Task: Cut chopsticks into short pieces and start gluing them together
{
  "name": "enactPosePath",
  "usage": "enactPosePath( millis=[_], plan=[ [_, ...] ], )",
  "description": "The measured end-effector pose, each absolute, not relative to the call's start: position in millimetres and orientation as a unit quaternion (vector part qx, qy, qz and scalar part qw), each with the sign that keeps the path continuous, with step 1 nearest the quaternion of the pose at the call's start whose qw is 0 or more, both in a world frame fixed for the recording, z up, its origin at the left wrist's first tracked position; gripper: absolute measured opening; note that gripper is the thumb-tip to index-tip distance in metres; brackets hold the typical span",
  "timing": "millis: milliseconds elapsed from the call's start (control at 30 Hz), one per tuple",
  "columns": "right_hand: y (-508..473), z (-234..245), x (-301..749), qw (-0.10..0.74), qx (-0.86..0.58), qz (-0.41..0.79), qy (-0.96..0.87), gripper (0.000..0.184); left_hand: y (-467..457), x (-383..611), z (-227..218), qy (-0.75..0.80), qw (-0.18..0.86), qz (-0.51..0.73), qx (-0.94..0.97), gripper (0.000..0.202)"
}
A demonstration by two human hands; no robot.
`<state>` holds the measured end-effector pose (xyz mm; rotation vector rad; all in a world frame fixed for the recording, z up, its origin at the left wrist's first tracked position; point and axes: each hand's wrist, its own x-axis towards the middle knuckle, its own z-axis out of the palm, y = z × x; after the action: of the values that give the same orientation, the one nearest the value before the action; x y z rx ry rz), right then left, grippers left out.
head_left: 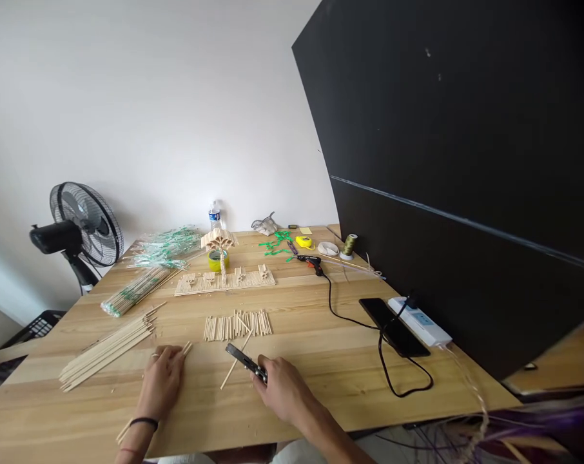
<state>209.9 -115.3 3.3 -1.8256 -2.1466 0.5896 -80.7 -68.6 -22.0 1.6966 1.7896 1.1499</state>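
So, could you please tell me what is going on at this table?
A person's right hand holds a dark metal plier-like tool, while the left hand rests over thin, pale wooden sticks. Just beyond the hands lies a row of short, pale wooden pieces. Farther back stands a small, roofed model of pale sticks, with a flat, slatted base.

Holds the left hand back upward, fingers bent and drawn together in a closed grip, with the left forearm slanting up from the lower left. Curls the right hand into a fist-like grip, with the right forearm angled in diagonally from the lower right. Sets both hands well apart.
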Motion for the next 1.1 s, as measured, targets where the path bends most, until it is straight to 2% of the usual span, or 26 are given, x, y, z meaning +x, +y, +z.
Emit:
enactPosePath(
  millis=[133,233,300,567,700,767,833,867,1033,1100],
  plan=[
    [-110,2,200,0.102,-0.622,0.194,-0.752,0.015,-79,-48,-21,0.607,0.251,0.445,0.608,0.044],
    [-107,0,190,0.091,-0.611,0.189,-0.764,0.015,-86,-7,-15,0.527,0.442,0.438,0.579,0.051],
    [-105,0,186,0.088,-0.607,0.185,-0.768,0.017,-84,13,-14,0.529,0.504,0.431,0.530,0.055],
    [-97,-5,191,0.056,-0.625,0.161,-0.762,0.018,-68,30,-20,0.514,0.512,0.448,0.522,0.051],
    [-98,-9,203,0.068,-0.611,0.164,-0.771,0.020,-64,27,-19,0.514,0.504,0.473,0.509,0.046],
    [-97,-11,212,0.083,-0.603,0.178,-0.773,0.016,-63,22,-21,0.527,0.496,0.484,0.492,0.045],
    [-96,-13,220,0.136,-0.601,0.221,-0.756,0.008,-63,19,-25,0.539,0.491,0.486,0.482,0.046],
    [-96,-14,222,0.182,-0.601,0.257,-0.735,0.010,-65,19,-27,0.541,0.491,0.486,0.480,0.046],
    [-90,-22,207,0.424,-0.549,0.491,-0.527,0.053,-84,42,-37,0.511,0.506,0.460,0.521,0.049],
    [-88,-27,198,0.476,-0.536,0.512,-0.473,0.056,-89,50,-37,0.490,0.510,0.442,0.552,0.045]
  ],
)
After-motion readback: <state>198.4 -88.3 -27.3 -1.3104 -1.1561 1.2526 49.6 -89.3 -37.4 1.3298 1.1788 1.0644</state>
